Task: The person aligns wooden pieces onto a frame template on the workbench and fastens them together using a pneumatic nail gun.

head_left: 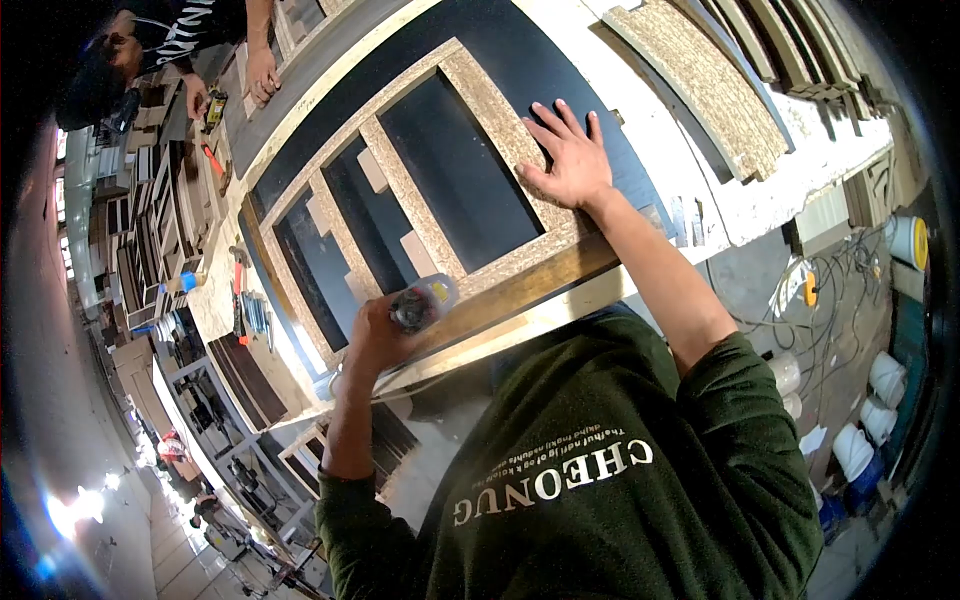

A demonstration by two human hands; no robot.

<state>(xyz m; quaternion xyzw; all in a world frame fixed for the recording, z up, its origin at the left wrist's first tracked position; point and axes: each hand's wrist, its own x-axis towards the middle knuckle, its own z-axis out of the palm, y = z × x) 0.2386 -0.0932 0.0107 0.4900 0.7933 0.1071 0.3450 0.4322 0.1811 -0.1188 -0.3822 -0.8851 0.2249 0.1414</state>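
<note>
My left hand (372, 332) is wrapped round a clear plastic bottle (424, 304), whose end points up toward me; what it contains cannot be made out. It is over the near edge of a chipboard frame (415, 195) with several bars across it. Beneath the frame lies a dark panel (525, 75). My right hand (572, 160) rests open on the panel and the frame's right side, with fingers spread. Small pale wood blocks (372, 170) sit against the inner bars.
Across the bench, another person's hand (262, 75) rests near a yellow tape measure (214, 110). A red-handled hammer (239, 290) lies at the left. Chipboard strips (700, 85) are on the right. Cables (850, 290) and white buckets (853, 450) are on the floor.
</note>
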